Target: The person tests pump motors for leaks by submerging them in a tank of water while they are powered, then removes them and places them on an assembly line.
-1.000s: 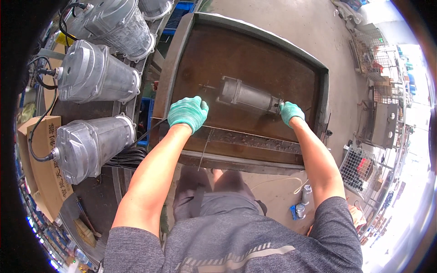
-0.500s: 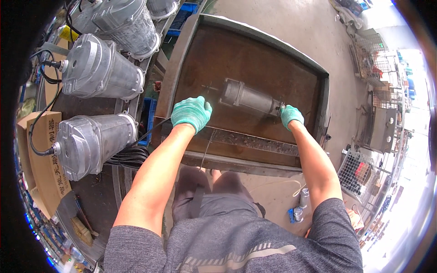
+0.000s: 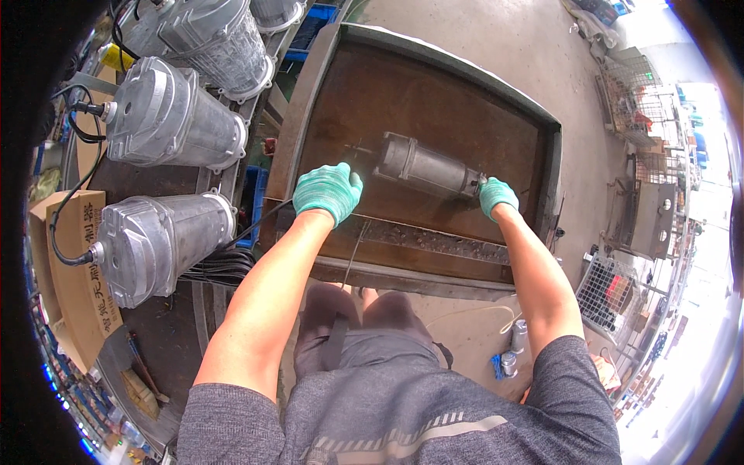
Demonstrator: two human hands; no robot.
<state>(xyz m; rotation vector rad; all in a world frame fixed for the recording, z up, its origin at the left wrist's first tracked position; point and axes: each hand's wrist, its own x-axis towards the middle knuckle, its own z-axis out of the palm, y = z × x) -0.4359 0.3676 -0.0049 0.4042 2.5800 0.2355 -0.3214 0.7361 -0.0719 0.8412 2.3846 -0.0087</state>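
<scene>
A grey metal cylinder, like a motor or pump housing [image 3: 426,164], lies aslant in a rectangular metal tank [image 3: 434,48] of brownish water, apparently under the surface. My right hand [image 3: 496,198], in a green glove, is closed on the narrow fitting at the cylinder's right end. My left hand [image 3: 327,192], gloved the same way, is a fist above the tank's left part, apart from the cylinder. A black cable [image 3: 263,219] reaches the left fist's outer side; whether the fingers grip it is hidden. Near that fist, a small thin metal piece [image 3: 358,147] shows in the water.
Several larger grey metal housings [image 3: 167,240] with cables lie on the bench at left, by a cardboard box [image 3: 74,271] and coiled black cable [image 3: 221,267]. A perforated dark ledge [image 3: 434,244] crosses the tank's near side. Wire baskets [image 3: 608,298] stand at right.
</scene>
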